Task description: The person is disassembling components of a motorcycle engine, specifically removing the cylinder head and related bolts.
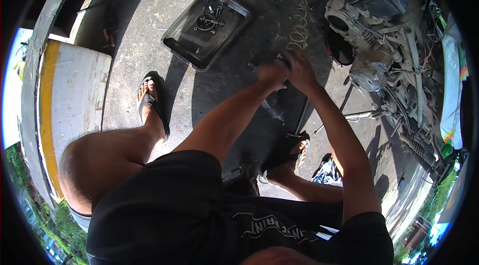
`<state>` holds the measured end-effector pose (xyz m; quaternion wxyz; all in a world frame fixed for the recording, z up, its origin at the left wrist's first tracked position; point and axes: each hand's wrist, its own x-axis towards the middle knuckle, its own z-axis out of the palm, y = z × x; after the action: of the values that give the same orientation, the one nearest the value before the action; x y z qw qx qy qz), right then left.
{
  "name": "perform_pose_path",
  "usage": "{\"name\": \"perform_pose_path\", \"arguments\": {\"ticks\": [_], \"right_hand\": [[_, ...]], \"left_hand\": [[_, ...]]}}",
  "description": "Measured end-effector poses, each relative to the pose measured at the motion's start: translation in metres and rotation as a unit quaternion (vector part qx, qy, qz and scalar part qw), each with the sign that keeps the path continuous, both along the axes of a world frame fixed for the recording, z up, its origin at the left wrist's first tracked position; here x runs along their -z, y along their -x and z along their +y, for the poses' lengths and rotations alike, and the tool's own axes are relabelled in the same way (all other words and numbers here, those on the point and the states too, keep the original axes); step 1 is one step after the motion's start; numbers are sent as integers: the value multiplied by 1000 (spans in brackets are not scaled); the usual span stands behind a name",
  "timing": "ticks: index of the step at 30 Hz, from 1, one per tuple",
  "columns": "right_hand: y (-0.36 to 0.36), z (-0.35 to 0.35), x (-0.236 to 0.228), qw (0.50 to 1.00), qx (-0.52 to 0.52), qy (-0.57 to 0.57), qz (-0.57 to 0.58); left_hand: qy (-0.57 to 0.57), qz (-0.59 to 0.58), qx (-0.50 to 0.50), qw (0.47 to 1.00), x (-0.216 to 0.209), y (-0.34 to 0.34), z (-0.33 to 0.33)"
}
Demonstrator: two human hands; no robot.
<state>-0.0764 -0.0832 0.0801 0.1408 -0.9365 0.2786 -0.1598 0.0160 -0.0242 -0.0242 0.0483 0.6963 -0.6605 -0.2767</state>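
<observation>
1. Fingers of the left hand [272,74] and right hand [299,68] curl together around a small dark part [280,59], held between both hands above the concrete floor [149,20].
2. Just below the hands, a dark cylinder [273,108] stands on the floor, a thin metal rod [301,115] beside it.
3. A black tray [179,40] holding small metal pieces lies to the left, well apart.
4. A stripped engine [369,60] sits to the right, a coiled spring [300,20] above the hands.
</observation>
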Motion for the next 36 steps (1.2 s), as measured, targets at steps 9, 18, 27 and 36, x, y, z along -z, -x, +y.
{"name": "perform_pose_path", "arguments": {"ticks": [9,18,27,36], "right_hand": [[84,29,-45,966,24,-26,256],[73,49,-102,950,-35,-126,282],[51,35,-69,949,106,-191,229],[49,23,-64,900,74,-297,311]], "left_hand": [[2,225,-130,966,-33,48,40],[108,275,145,944,-50,-15,48],[122,388,164,899,-38,-23,27],[166,342,46,924,-21,4,48]]}}
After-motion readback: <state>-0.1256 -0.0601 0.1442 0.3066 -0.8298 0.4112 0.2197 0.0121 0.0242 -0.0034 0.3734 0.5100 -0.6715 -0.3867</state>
